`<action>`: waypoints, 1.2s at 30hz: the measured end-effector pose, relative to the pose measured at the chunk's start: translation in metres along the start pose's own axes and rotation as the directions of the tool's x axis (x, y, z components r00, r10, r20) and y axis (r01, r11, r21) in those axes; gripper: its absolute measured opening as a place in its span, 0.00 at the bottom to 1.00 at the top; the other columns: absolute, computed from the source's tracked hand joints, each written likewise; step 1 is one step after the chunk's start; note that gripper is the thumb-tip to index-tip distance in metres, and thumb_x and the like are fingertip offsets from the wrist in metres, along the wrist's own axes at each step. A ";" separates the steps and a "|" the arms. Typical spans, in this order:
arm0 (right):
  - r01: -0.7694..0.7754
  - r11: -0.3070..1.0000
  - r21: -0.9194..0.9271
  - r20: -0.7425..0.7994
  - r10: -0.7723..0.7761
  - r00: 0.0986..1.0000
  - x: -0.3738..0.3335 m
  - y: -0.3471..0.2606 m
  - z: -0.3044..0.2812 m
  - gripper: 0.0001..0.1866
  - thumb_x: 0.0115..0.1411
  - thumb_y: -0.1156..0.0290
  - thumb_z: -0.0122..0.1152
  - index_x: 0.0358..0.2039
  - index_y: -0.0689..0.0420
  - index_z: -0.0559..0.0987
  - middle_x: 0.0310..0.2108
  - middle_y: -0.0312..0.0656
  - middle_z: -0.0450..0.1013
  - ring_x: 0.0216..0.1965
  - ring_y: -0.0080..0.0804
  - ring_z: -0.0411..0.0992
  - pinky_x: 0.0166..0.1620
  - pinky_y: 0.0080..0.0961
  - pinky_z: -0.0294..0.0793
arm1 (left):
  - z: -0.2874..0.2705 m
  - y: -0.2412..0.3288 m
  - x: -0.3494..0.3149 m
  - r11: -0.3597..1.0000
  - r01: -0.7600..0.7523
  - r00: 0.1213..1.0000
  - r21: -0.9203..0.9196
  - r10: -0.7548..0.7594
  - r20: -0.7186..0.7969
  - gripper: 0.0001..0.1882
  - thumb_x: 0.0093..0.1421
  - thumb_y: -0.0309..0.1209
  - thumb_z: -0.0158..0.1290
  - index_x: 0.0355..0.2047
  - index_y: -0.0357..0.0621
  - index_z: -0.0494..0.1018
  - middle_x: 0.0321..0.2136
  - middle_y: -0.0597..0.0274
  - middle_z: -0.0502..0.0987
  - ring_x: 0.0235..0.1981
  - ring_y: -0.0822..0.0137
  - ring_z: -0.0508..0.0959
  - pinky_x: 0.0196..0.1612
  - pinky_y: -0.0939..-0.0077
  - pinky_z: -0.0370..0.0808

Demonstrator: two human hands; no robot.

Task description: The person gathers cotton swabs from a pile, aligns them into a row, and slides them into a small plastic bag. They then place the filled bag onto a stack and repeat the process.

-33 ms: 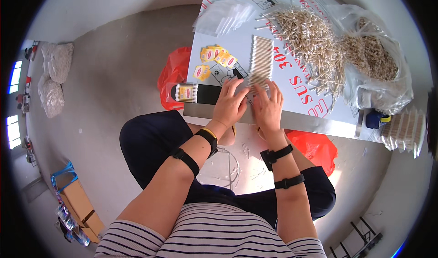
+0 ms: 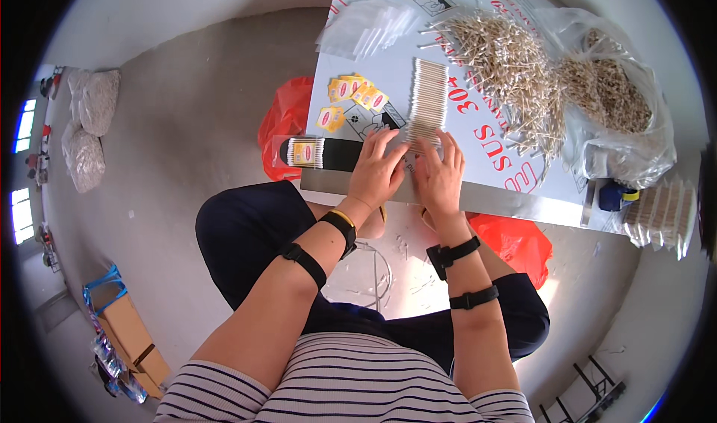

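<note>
My left hand [image 2: 381, 165] and my right hand [image 2: 439, 173] lie side by side at the near edge of the white table sheet [image 2: 388, 64]. Their fingertips meet on a small batch of cotton swabs [image 2: 411, 140] at the near end of a neat row of swabs [image 2: 427, 94]. The fingers hide most of the batch. Left of my left hand lies a clear packet of swabs with a yellow label [image 2: 302, 152], resting on a black strip [image 2: 342, 155]. Loose yellow labels [image 2: 355, 94] lie just beyond.
A big heap of loose swabs [image 2: 508, 57] and a plastic bag of more [image 2: 612, 87] fill the far right. Empty clear bags [image 2: 366, 23] lie at the far left, filled packets [image 2: 665, 206] and a blue tool [image 2: 616, 195] at the right. Red bags [image 2: 287, 120] sit under the table.
</note>
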State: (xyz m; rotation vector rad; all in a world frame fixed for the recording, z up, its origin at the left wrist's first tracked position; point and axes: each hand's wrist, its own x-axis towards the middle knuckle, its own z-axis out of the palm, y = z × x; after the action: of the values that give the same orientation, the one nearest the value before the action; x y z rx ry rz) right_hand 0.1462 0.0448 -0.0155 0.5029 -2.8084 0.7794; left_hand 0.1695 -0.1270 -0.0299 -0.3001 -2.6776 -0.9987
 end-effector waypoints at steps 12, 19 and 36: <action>-0.034 0.998 0.044 -0.021 0.035 0.999 0.015 0.003 0.003 0.15 0.64 0.71 0.59 0.51 0.52 0.82 0.59 0.46 0.69 0.66 0.51 0.64 0.68 0.50 0.60 | 0.001 -0.001 0.000 1.000 -0.006 1.000 0.005 0.006 0.013 0.22 0.61 0.29 0.57 0.57 0.49 0.76 0.61 0.51 0.69 0.65 0.46 0.69 0.74 0.45 0.60; -0.104 0.986 0.133 -0.015 0.107 0.994 0.026 0.008 0.005 0.13 0.65 0.71 0.59 0.49 0.51 0.82 0.57 0.45 0.69 0.64 0.50 0.64 0.66 0.49 0.61 | 0.002 -0.002 -0.001 1.000 -0.014 1.000 0.007 0.014 0.013 0.21 0.62 0.30 0.56 0.56 0.48 0.76 0.60 0.50 0.69 0.64 0.47 0.68 0.74 0.45 0.59; -0.086 0.995 0.041 -0.031 0.088 0.996 0.046 0.013 0.007 0.09 0.65 0.70 0.57 0.43 0.50 0.83 0.53 0.42 0.70 0.59 0.49 0.66 0.62 0.48 0.64 | 0.001 -0.001 -0.001 1.000 -0.001 1.000 0.007 0.001 0.022 0.21 0.63 0.30 0.56 0.57 0.50 0.76 0.60 0.51 0.69 0.65 0.48 0.68 0.75 0.46 0.58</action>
State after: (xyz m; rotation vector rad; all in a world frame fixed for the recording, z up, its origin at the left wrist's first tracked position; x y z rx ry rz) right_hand 0.0984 0.0395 -0.0155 0.3725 -2.8060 0.8541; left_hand 0.1698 -0.1269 -0.0318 -0.3129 -2.6994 -0.9913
